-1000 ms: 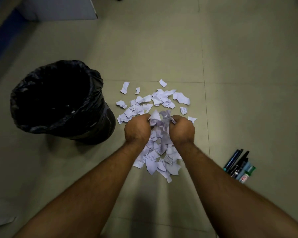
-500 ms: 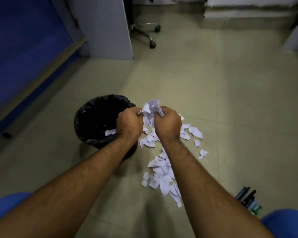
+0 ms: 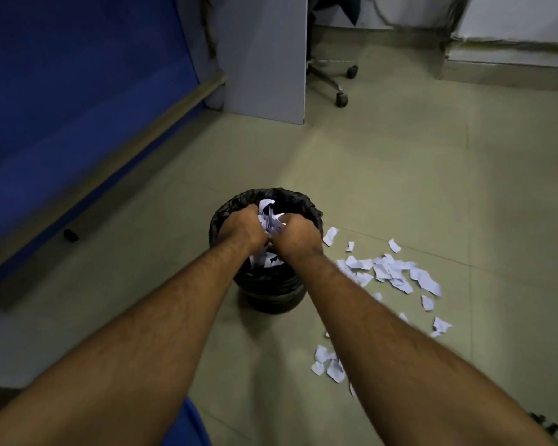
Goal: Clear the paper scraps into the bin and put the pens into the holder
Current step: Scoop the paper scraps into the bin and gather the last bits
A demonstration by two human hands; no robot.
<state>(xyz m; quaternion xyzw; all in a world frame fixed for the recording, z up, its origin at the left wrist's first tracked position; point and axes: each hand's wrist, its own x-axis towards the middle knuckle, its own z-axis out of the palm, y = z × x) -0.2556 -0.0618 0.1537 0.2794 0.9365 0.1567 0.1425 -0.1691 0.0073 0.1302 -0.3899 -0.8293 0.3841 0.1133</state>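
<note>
A round bin point(image 3: 268, 294) lined with a black bag stands on the floor at the centre. Over its mouth my left hand point(image 3: 240, 230) and my right hand point(image 3: 298, 236) are pressed together, both closed on a bunch of white paper scraps point(image 3: 269, 217). A few scraps point(image 3: 266, 260) show below my hands inside the bin. More torn scraps point(image 3: 397, 273) lie scattered on the tiles to the right of the bin. The tips of the pens point(image 3: 543, 424) peek out at the lower right edge, mostly hidden by my right forearm. No pen holder is in view.
A blue panel point(image 3: 78, 101) with a wooden base runs along the left. A grey partition point(image 3: 264, 56) and the wheeled base of an office chair point(image 3: 339, 82) stand at the back. A small dark object point(image 3: 71, 235) lies on the floor at the left.
Both hands lifted the bunch of scraps off the floor pile and carried it left, from beside the bin to over its mouth. The view has tilted up and shifted.
</note>
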